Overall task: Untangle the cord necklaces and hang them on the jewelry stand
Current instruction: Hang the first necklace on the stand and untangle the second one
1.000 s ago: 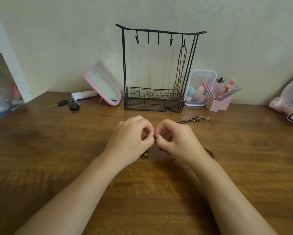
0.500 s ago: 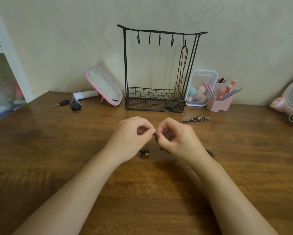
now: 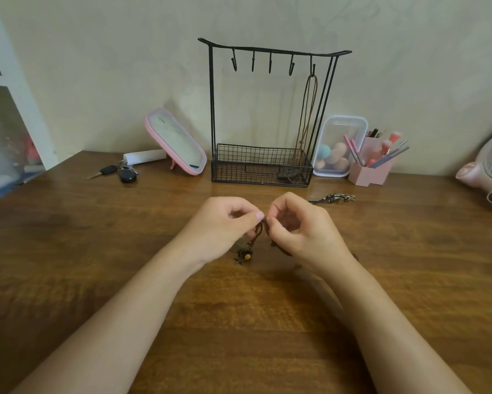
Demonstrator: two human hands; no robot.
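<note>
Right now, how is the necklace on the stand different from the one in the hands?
The hanging necklace dangles straight from the rightmost hook of the jewelry stand; the held necklace is bunched, pinched by the left hand and right hand. The hanging necklace's cord looks lighter brown; the held necklace's looks darker. Both are cord necklaces.
</note>
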